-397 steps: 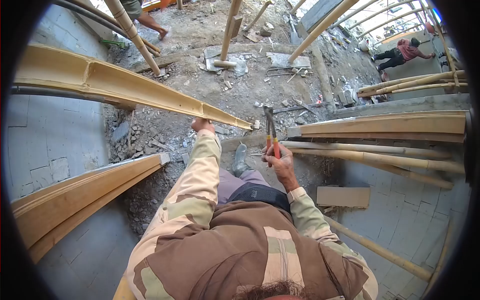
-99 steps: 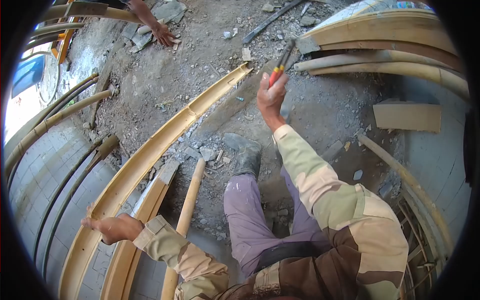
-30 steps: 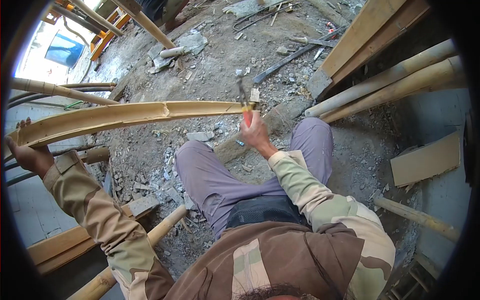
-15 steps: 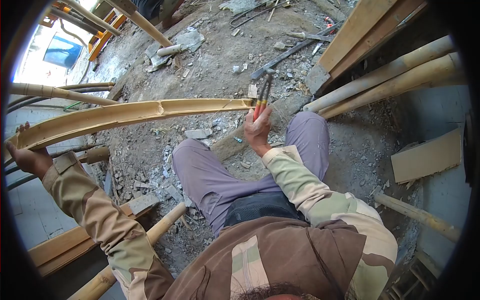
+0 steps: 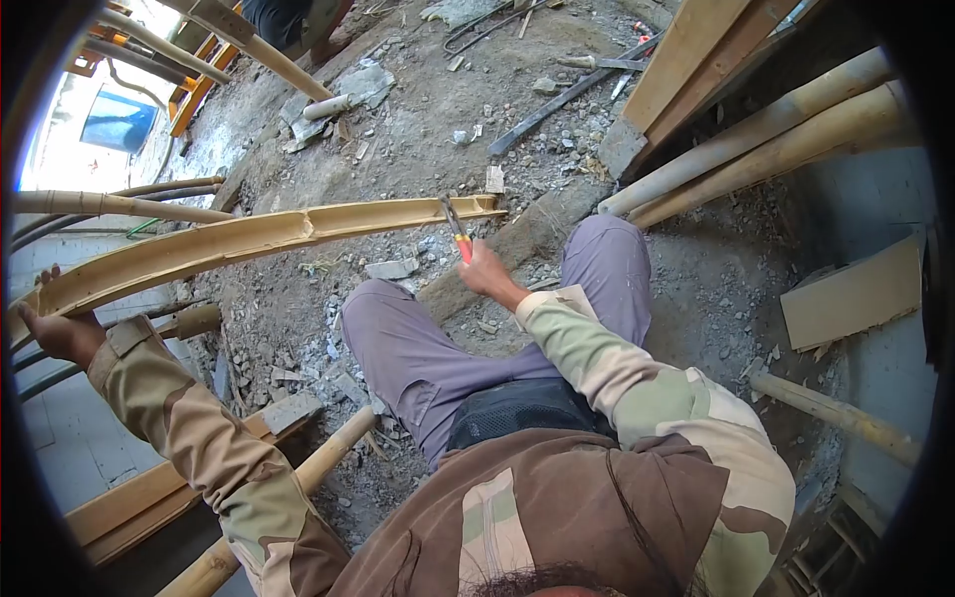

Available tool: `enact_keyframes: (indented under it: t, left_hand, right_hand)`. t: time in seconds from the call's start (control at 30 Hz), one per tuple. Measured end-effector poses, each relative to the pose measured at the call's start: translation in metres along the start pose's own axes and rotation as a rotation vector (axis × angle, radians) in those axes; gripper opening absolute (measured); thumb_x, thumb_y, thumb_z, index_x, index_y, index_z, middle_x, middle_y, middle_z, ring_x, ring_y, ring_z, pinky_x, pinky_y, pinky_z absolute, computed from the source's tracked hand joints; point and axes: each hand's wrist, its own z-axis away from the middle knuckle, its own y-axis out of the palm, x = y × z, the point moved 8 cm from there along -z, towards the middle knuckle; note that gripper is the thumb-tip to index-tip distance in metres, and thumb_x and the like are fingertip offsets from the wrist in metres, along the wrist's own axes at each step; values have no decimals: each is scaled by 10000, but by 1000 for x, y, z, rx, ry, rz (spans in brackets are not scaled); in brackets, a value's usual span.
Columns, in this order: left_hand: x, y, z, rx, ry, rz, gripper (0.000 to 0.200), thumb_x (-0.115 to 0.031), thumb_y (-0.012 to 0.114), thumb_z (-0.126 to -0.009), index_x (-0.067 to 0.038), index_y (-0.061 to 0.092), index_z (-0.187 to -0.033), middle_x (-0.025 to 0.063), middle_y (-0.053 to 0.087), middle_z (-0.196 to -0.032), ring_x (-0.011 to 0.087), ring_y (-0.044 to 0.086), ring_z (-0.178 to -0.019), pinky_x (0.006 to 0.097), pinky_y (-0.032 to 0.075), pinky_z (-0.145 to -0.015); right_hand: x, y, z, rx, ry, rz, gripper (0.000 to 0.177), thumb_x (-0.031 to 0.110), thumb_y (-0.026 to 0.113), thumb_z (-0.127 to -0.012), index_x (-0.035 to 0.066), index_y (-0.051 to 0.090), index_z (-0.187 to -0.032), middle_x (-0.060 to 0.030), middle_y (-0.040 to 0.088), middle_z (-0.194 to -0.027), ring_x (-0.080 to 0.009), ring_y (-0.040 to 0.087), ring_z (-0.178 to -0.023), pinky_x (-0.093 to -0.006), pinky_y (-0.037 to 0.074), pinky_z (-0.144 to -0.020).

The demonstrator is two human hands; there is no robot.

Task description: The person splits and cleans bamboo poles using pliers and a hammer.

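A long split length of bamboo (image 5: pixel 249 237), hollow side facing me, stretches from the left edge to just beyond my knees. My left hand (image 5: pixel 65 328) is closed around its left end, fingertips showing over the top edge. My right hand (image 5: pixel 489 269) grips pincers (image 5: pixel 462 239) by their red and yellow handles. The dark metal head of the pincers lies at the bamboo, a little short of its right end. Whether the jaws are clamped on anything there is too small to tell.
Bamboo poles (image 5: pixel 766 139) and timber boards (image 5: pixel 676 80) stand at the right. A long metal bar (image 5: pixel 567 104) lies on the rubble-strewn ground ahead. Another person's leg (image 5: pixel 279 25) shows at the top. A blue container (image 5: pixel 119 119) stands far left.
My right hand has swung left and slightly down, bringing the pincers' head from beyond the bamboo's right end onto the bamboo. My left hand keeps its hold, nearly still.
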Motion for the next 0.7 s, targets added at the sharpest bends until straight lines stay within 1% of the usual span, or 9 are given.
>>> enact_keyframes:
  t: [0.07,0.13,0.2,0.27,0.37,0.47,0.5,0.57,0.7]
  left_hand:
    - [1,-1,-1,-3,-8,5,636,-490,306,-1089,84,482,-1300,210,622,-1165,340,616,-1139,500,469,-1068]
    - [2,-4,-2,3,-15,0,641,-493,308,-1087,86,483,-1302,212,623,-1169,341,616,-1141,501,468,-1068]
    - [4,-5,-4,9,-21,-3,646,-496,310,-1086,87,484,-1303,213,625,-1172,341,616,-1143,501,467,-1069]
    - [8,-6,-8,15,-37,-1,651,-499,313,-1084,89,485,-1305,215,626,-1175,342,616,-1145,502,466,-1069]
    - [16,-13,-15,16,-87,9,659,-504,316,-1082,92,487,-1307,217,628,-1181,343,615,-1147,503,464,-1070]
    - [7,-7,-6,-2,-45,18,653,-499,309,-1084,89,483,-1309,217,623,-1187,343,615,-1147,505,462,-1073]
    - [6,-7,-5,-2,-37,9,652,-498,307,-1084,88,481,-1310,218,621,-1189,344,614,-1147,505,461,-1075]
    - [5,-4,-4,0,-27,-1,648,-495,303,-1085,86,479,-1312,218,618,-1194,344,614,-1147,506,459,-1077]
    - [8,-3,-5,2,-16,-2,641,-489,294,-1087,82,474,-1315,219,611,-1202,345,613,-1146,507,455,-1082]
  right_hand:
    - [9,12,-8,136,-157,114,382,281,609,-892,-12,507,-1116,-368,657,-1002,-496,678,-889,-584,507,-835]
    - [38,-20,1,128,-115,29,349,250,598,-892,-19,512,-1098,-361,656,-971,-496,674,-897,-582,503,-837]
    - [43,-61,0,-181,4,-230,417,235,601,-916,-20,441,-1204,-324,667,-1012,-439,694,-933,-549,530,-847]
    - [30,-63,5,-283,50,-271,396,185,572,-918,-39,430,-1213,-319,667,-971,-438,689,-954,-556,517,-857]
    - [-17,41,-13,379,-151,257,403,177,582,-885,-40,521,-1219,-310,681,-984,-425,687,-992,-546,509,-864]
    - [31,-21,-10,405,-74,208,300,165,585,-850,-15,620,-1088,-260,687,-1028,-429,676,-961,-527,506,-849]
    - [33,-37,-14,369,0,232,313,183,597,-857,9,644,-1113,-246,700,-1014,-394,696,-928,-490,527,-804]
    - [51,-82,-14,105,-140,195,321,199,622,-887,13,652,-1148,-239,719,-943,-419,710,-873,-477,555,-772]
    - [103,-159,-6,-118,-453,102,241,172,587,-944,15,628,-1122,-258,703,-880,-439,703,-788,-509,549,-713]
